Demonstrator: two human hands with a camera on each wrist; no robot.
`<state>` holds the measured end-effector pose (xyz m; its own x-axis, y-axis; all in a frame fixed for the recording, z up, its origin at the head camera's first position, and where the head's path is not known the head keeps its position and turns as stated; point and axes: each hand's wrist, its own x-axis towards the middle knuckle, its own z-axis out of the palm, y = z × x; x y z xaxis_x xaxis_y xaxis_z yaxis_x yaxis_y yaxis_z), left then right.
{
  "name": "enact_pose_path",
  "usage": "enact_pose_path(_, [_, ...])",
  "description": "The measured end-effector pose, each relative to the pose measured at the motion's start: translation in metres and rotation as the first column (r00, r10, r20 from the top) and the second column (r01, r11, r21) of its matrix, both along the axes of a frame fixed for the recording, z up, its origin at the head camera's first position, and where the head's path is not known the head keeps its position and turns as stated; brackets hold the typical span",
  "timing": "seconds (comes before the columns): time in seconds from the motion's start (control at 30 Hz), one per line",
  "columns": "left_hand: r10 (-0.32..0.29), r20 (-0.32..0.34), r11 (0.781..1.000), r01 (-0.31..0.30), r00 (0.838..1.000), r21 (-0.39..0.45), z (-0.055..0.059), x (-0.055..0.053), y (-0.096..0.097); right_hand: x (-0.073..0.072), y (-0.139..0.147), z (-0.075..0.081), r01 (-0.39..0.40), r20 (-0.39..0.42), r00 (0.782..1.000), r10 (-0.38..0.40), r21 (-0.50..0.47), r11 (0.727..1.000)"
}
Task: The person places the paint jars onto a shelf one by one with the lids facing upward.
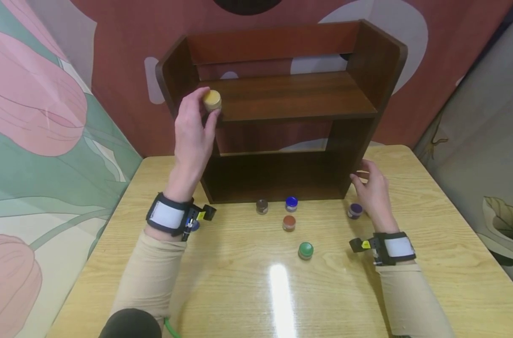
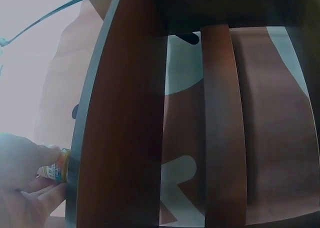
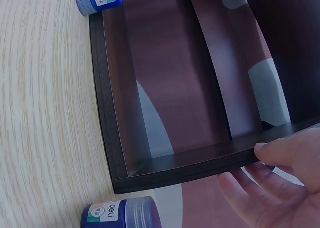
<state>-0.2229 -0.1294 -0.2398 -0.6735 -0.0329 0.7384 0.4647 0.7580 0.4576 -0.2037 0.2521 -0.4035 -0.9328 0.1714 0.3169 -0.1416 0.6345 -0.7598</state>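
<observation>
A small paint jar with a yellow lid [image 1: 212, 99] is pinched between the thumb and fingers of my left hand [image 1: 194, 129], at the left front of the upper shelf board. The left wrist view shows the labelled jar [image 2: 61, 165] close to a board's edge; whether it touches cannot be told. My right hand [image 1: 372, 190] holds the right side panel of the dark brown wooden shelf [image 1: 290, 96]. In the right wrist view the thumb lies on the panel's front edge, the fingers on its outer side. Beside this hand stands a purple-lidded jar [image 1: 355, 211].
Before the shelf on the wooden table [image 1: 239, 281] stand a dark-lidded jar [image 1: 262, 206], a blue-lidded jar [image 1: 291, 203], a reddish-brown jar [image 1: 289, 223] and a green jar [image 1: 306, 250]. Another blue jar [image 1: 195, 226] is partly hidden behind my left wrist. A patterned curtain [image 1: 125, 117] hangs behind.
</observation>
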Motion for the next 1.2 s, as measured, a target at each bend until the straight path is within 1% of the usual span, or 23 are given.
enact_pose_path(0.13, [0.016,0.018,0.999,-0.015,1.000,-0.031,0.003,-0.002,0.000,0.001,0.001,0.000,0.003,0.005,1.000,-0.003,0.003,1.000])
enact_pose_path(0.4, [0.052,0.104,0.997,-0.045,0.993,-0.066,0.007,-0.005,0.001,0.001,0.002,-0.001,0.003,0.011,1.000,-0.003,0.003,1.000])
enact_pose_path(0.73, [0.073,0.145,0.995,-0.061,0.987,-0.084,0.009,-0.009,0.001,0.003,0.000,0.000,-0.001,0.010,1.000,0.001,0.003,1.000])
enact_pose_path(0.83, [0.079,0.164,0.994,-0.065,0.983,-0.091,0.011,-0.011,0.001,0.003,-0.001,0.000,-0.002,0.013,1.000,0.002,0.002,1.000])
enact_pose_path(1.03, [0.095,0.223,0.991,-0.072,0.970,-0.109,0.015,-0.013,0.001,0.003,-0.002,-0.002,-0.004,0.013,1.000,0.004,0.000,1.000])
enact_pose_path(1.2, [0.111,0.238,0.988,-0.081,0.965,-0.134,0.016,-0.015,0.001,0.003,-0.002,-0.002,-0.003,0.011,1.000,0.003,-0.003,1.000])
